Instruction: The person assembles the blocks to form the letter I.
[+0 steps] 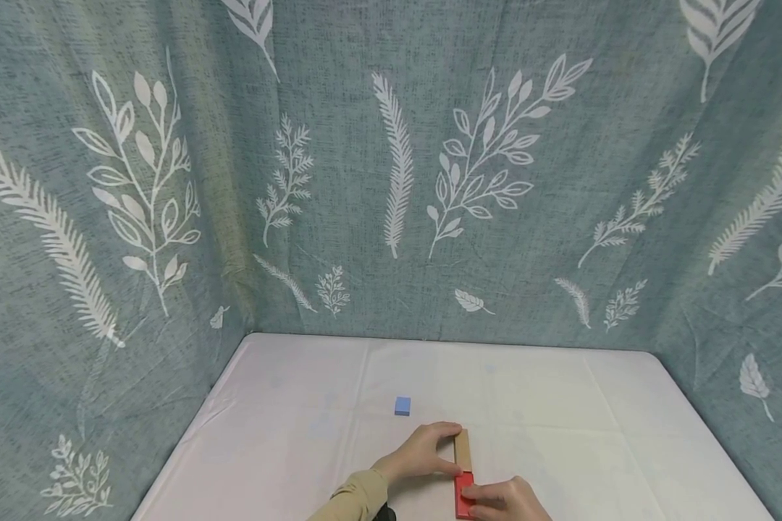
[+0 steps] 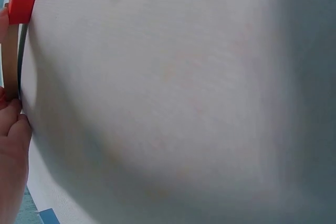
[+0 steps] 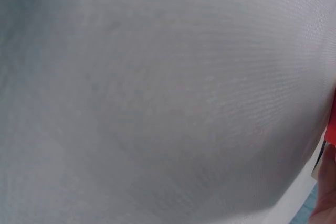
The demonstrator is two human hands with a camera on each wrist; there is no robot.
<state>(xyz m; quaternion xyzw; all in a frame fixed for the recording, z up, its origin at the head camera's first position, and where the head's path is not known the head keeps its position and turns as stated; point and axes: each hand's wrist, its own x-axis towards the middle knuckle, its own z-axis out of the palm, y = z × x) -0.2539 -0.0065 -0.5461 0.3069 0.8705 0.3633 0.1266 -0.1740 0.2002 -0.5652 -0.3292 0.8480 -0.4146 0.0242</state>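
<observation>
2 blocks lie end to end, the left hand (image 1: 420,454) pinching the far tan wooden block (image 1: 463,453), the right hand (image 1: 510,499) gripping the near red block (image 1: 465,480), apparently aligning them, so the next move likely calls for keeping both straight.

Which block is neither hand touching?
The blue block, lying by itself. The left hand grips the tan block; the right hand holds the red block.

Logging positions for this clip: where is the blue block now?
In the head view, the blue block lies on the white cloth, beyond the left hand and to the left of the wooden piece.
</observation>
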